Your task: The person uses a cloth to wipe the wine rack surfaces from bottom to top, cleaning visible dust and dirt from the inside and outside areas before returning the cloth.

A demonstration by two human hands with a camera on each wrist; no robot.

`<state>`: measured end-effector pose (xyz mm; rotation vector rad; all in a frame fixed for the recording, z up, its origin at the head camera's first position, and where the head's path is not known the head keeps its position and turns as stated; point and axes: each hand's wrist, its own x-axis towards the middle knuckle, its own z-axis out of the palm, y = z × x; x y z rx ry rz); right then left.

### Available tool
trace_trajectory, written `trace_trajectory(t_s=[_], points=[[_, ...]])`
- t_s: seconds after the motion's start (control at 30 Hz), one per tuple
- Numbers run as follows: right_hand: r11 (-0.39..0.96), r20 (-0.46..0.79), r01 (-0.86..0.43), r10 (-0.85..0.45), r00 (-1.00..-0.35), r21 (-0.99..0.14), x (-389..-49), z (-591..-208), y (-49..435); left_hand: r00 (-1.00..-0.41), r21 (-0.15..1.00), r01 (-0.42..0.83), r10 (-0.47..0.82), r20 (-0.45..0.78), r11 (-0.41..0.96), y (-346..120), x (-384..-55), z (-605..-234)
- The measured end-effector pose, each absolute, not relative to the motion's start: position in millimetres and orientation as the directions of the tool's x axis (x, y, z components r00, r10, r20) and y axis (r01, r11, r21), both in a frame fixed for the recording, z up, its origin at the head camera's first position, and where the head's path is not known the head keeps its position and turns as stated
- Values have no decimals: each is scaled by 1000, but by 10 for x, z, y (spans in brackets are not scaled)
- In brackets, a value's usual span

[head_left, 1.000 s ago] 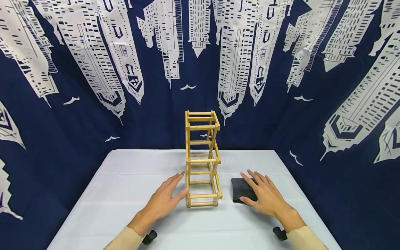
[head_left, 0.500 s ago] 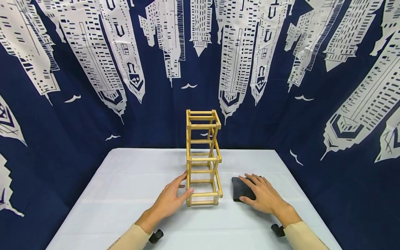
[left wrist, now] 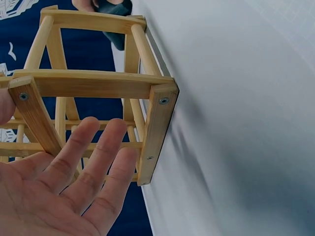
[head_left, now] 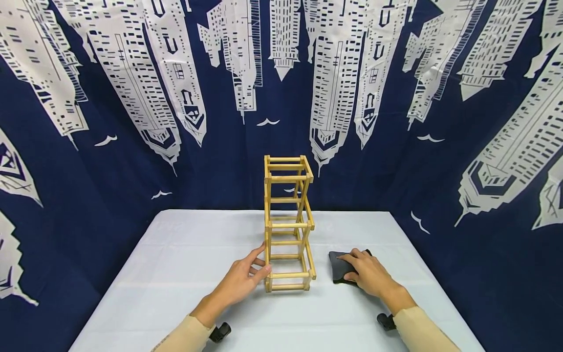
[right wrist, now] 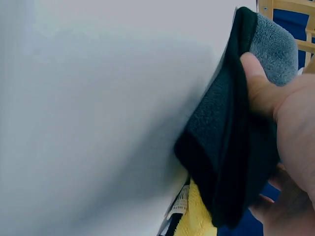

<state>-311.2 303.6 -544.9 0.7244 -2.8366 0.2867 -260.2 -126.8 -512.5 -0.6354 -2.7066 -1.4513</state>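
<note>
A tall stepped wooden rack (head_left: 289,226) stands upright on the white table. My left hand (head_left: 239,282) holds its lower left side, thumb at the front post. In the left wrist view, thumb and index finger lie on either side of a wooden post (left wrist: 38,115), while the other fingers (left wrist: 101,169) stick out apart from it. To the right of the rack, my right hand (head_left: 373,275) grips a folded grey cloth (head_left: 339,268) with dark edging. The right wrist view shows its thumb pressed on the cloth (right wrist: 214,115), whose near edge is raised; some fingers are hidden behind it.
Yellow fuzzy fabric (right wrist: 198,211) with a white label (right wrist: 179,202) shows beneath the grey cloth. A navy curtain (head_left: 233,176) printed with white upside-down buildings hangs behind the white table (head_left: 184,254). Small black devices (head_left: 220,332) sit at both wrists.
My left hand has moved right onto the rack's lower side. My right hand has come down on the grey cloth, and its fingers have curled to grip it.
</note>
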Motion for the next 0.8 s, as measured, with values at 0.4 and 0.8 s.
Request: trace_trajectory(t_s=[0.4,0.8], points=[[876,260,-472,-436,-862,-95,-3093,-5395,2934,-926,822,325,336,175,467,-1258,-2611,-5183],[870,432,-473,-376,-820,-140,-2929,-5306,2925,-922,860,304,352,158,410,-1268,-2620,-5201]])
